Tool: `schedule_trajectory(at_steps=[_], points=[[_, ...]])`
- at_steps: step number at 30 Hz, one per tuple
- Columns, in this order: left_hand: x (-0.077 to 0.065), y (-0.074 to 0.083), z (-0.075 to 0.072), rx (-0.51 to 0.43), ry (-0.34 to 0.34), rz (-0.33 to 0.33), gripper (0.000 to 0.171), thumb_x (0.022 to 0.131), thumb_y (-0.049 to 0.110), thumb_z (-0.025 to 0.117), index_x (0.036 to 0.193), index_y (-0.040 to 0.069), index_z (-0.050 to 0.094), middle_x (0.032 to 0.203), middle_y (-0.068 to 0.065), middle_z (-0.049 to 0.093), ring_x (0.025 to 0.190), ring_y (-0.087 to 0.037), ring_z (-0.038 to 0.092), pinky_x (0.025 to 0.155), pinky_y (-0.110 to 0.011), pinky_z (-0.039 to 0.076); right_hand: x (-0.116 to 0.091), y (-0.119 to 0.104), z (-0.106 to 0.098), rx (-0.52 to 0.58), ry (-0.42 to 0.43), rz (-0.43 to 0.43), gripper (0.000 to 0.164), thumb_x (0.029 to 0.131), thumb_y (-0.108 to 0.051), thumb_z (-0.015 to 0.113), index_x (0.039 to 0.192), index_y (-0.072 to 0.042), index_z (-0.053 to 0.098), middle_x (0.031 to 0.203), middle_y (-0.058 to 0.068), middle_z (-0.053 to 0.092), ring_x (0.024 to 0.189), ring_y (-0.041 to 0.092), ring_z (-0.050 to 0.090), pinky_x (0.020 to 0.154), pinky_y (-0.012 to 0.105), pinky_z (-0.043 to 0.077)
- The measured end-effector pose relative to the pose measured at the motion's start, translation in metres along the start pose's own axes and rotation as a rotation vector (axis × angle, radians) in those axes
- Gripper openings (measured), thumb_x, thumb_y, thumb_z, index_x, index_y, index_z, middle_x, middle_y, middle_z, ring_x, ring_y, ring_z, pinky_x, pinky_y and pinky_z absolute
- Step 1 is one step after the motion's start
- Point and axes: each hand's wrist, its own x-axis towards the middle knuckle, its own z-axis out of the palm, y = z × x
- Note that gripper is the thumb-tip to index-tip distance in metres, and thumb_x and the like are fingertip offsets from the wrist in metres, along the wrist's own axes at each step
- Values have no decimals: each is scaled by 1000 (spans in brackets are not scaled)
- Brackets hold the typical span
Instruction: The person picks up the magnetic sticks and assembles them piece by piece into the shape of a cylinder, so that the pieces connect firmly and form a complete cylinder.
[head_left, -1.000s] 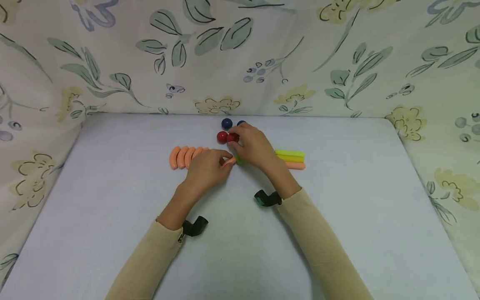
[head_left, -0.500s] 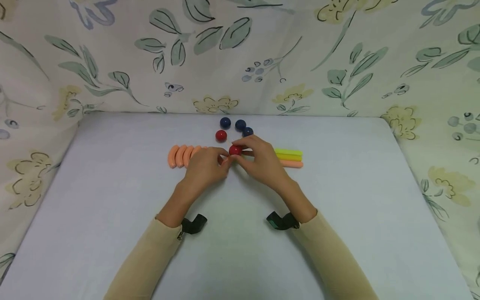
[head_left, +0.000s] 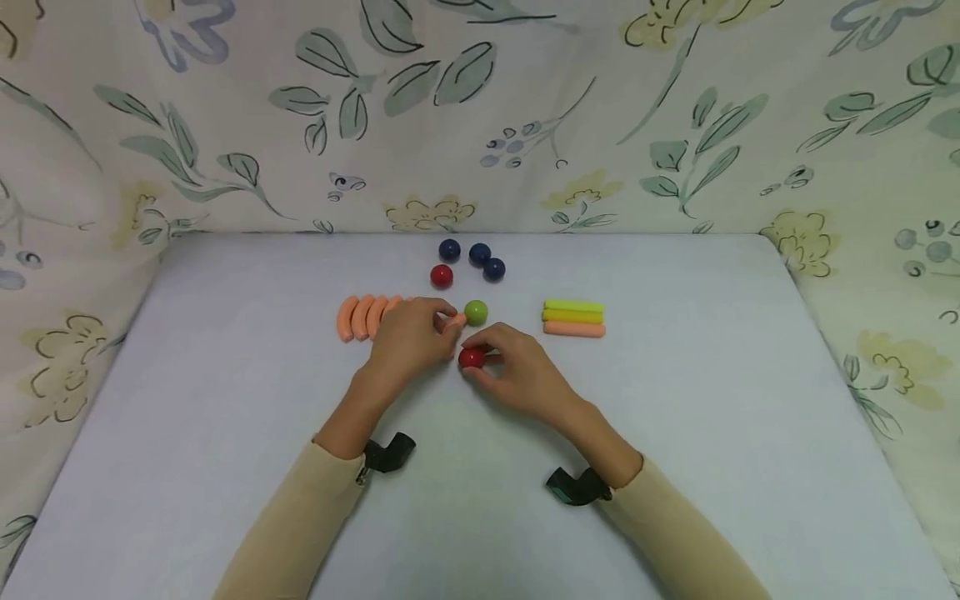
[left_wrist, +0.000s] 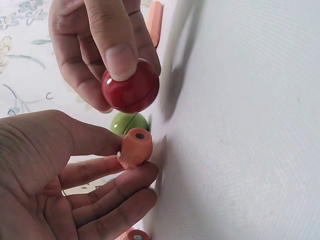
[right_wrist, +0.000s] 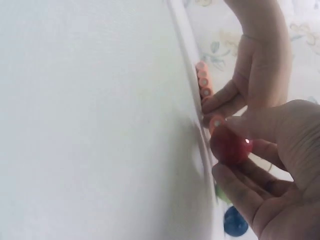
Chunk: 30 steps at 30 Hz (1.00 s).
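Note:
My left hand (head_left: 412, 335) pinches a curved orange piece (left_wrist: 137, 152) between thumb and fingertips. A small round metal inset shows in the end of that piece. With thumb and fingers my right hand (head_left: 525, 371) grips a glossy red ball (head_left: 472, 357), nearer to me than the left fingertips. Close to the tip of the orange piece sits a green ball (head_left: 476, 312) on the white table. A row of similar orange curved pieces (head_left: 360, 317) lies just left of my left hand, which partly covers it.
Several dark blue balls (head_left: 480, 255) and another red ball (head_left: 442, 276) stand near the table's back edge. To the right lie three straight sticks: yellow-green (head_left: 573, 306), yellow (head_left: 573, 317) and orange (head_left: 573, 329). Behind the table (head_left: 712, 400) hangs a floral cloth (head_left: 525, 192).
The right hand has taken a red ball from beside the other red one and brought it toward me, past the green ball, now in full sight. The left hand has stayed almost still.

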Motion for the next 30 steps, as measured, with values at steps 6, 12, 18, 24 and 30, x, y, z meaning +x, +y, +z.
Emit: schedule_trajectory(at_steps=[6,12,18,24,30], points=[[-1,0,0,-6,17,-15,29,102,33,69,117,10,80,84,-4,78,71,-19,67,61,-27,47,1,1,9,-5,-20,-14,27,94,-8,80,120,-7,70,114,6,72,105,16,72,95,29,62],[-2,1,1,-17,0,-32,31,102,33,68,119,10,79,87,-4,79,74,-19,68,63,-28,48,-1,-1,11,-25,-11,-12,28,93,-10,81,119,-8,71,113,5,72,103,16,72,93,29,63],[-2,1,1,-17,-3,-42,32,102,33,68,120,8,78,92,-5,79,80,-22,69,68,-30,50,-2,-2,12,-44,-7,-11,28,93,-12,82,119,-9,71,114,5,72,103,16,73,93,29,63],[-1,1,1,-11,1,-32,31,102,32,67,120,9,78,94,-6,81,81,-22,71,68,-31,51,-2,-3,11,-95,-4,-7,29,93,-13,82,120,-9,71,115,5,71,102,15,73,92,28,63],[1,2,1,-4,-15,-22,33,104,31,66,122,6,77,96,-8,81,80,-22,71,68,-30,51,-2,-3,9,-111,-8,-3,28,93,-12,82,119,-9,71,114,5,71,102,15,73,92,29,63]])
